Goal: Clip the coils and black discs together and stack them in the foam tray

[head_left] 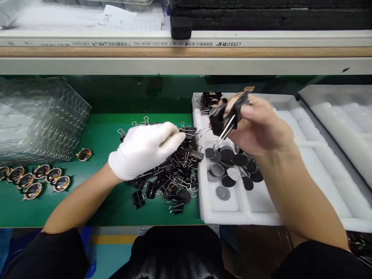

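My left hand (148, 149), in a white glove, is over the pile of black binder clips (177, 174) on the green table. Its thumb and fingers are pressed together near the pile's upper edge; whatever they hold, if anything, is too small to tell. My bare right hand (258, 124) is raised above the white foam tray (229, 205) and grips a gold-rimmed round piece (232, 101) with black binder clips (219, 122) clamped on it. Below this hand, dark and grey discs (227, 154) lie in a tray compartment. More clips (209, 101) sit at the tray's back left corner.
Several gold-rimmed round pieces (32, 190) lie at the left, beside stacked clear plastic trays (37, 120). A pale shelf edge (116, 66) crosses above the table. Another white tray (343, 112) is at the far right.
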`<control>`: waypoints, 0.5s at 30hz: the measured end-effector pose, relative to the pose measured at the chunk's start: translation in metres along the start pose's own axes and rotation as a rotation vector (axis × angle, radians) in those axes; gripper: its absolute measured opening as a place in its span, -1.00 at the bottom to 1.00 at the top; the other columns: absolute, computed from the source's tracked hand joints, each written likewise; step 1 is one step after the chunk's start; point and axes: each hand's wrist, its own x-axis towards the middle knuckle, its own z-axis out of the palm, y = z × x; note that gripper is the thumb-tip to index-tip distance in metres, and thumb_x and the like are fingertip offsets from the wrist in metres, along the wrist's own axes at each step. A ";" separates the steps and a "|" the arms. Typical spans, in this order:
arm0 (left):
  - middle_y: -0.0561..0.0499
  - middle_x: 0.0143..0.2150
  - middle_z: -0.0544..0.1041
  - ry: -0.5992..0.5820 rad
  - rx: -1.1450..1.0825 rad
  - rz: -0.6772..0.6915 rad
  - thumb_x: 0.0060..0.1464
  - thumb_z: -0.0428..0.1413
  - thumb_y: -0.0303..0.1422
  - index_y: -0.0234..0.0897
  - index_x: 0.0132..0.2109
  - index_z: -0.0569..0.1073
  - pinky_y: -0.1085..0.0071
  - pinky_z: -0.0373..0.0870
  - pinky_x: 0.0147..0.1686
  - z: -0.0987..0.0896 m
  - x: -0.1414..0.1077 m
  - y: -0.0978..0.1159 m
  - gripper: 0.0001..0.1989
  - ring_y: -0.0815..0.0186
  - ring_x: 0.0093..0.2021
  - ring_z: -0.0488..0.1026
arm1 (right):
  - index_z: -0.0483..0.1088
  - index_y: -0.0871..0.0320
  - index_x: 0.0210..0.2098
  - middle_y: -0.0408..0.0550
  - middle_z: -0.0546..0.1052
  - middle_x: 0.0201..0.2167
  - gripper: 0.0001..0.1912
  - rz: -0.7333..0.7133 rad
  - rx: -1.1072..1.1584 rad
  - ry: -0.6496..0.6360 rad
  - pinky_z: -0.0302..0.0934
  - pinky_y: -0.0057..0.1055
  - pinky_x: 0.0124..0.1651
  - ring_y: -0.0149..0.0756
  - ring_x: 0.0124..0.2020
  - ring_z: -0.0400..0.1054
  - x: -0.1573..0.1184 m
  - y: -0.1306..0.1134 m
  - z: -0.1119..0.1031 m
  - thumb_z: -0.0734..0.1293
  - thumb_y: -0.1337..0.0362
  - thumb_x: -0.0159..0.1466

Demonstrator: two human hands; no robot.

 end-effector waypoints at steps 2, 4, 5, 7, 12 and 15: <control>-0.09 -0.18 0.59 -0.019 0.201 0.084 0.40 -0.06 -0.07 -0.23 0.02 0.54 0.29 0.28 -0.22 0.009 -0.001 0.001 -0.60 0.17 -0.23 0.52 | 0.57 -0.09 -0.24 -0.14 0.62 -0.12 -0.62 0.042 0.027 0.087 0.46 -0.18 -0.13 -0.06 -0.01 0.51 0.002 0.005 0.004 0.54 -0.15 0.10; -0.16 -0.18 0.55 -0.078 0.343 0.166 0.37 -0.04 0.02 -0.28 0.01 0.53 0.22 0.26 -0.19 0.019 -0.004 0.004 -0.52 0.07 -0.17 0.50 | 0.52 -0.13 -0.11 -0.14 0.61 -0.06 -0.51 0.073 -0.035 0.132 0.47 -0.17 -0.11 -0.04 0.03 0.51 0.004 0.011 0.007 0.46 -0.28 0.14; -0.17 -0.22 0.53 -0.093 0.390 0.178 0.37 -0.04 0.02 -0.31 -0.06 0.53 0.21 0.24 -0.20 0.024 -0.006 0.006 -0.51 0.05 -0.18 0.49 | 0.50 -0.14 -0.07 -0.14 0.60 -0.06 -0.48 0.081 -0.059 0.141 0.47 -0.19 -0.11 -0.06 0.03 0.51 0.005 0.014 0.008 0.44 -0.31 0.15; -0.16 -0.30 0.50 -0.113 0.439 0.180 0.38 -0.03 -0.05 -0.32 -0.22 0.51 0.20 0.19 -0.23 0.029 -0.008 0.009 -0.57 0.07 -0.22 0.47 | 0.49 -0.14 -0.05 -0.17 0.59 -0.11 -0.47 0.096 -0.058 0.134 0.46 -0.23 -0.11 -0.12 -0.01 0.52 0.006 0.020 0.009 0.47 -0.28 0.14; -0.06 -0.28 0.53 -0.105 0.243 0.170 0.37 0.01 -0.17 -0.26 -0.24 0.50 0.21 0.19 -0.18 0.021 -0.004 0.003 -0.69 0.17 -0.22 0.47 | 0.53 -0.01 -0.30 -0.18 0.58 -0.27 -0.60 0.252 0.126 -0.006 0.43 -0.31 -0.19 -0.29 -0.25 0.48 0.006 0.022 0.005 0.59 -0.11 0.05; 0.00 -0.25 0.55 -0.108 0.096 0.084 0.35 0.04 -0.16 -0.25 -0.21 0.49 0.25 0.22 -0.17 0.010 0.002 -0.005 -0.71 0.23 -0.24 0.47 | 0.60 0.04 -0.33 -0.10 0.62 -0.22 -0.70 0.257 -0.073 -0.179 0.43 -0.27 -0.13 -0.25 -0.22 0.50 0.001 0.016 0.004 0.58 -0.02 0.11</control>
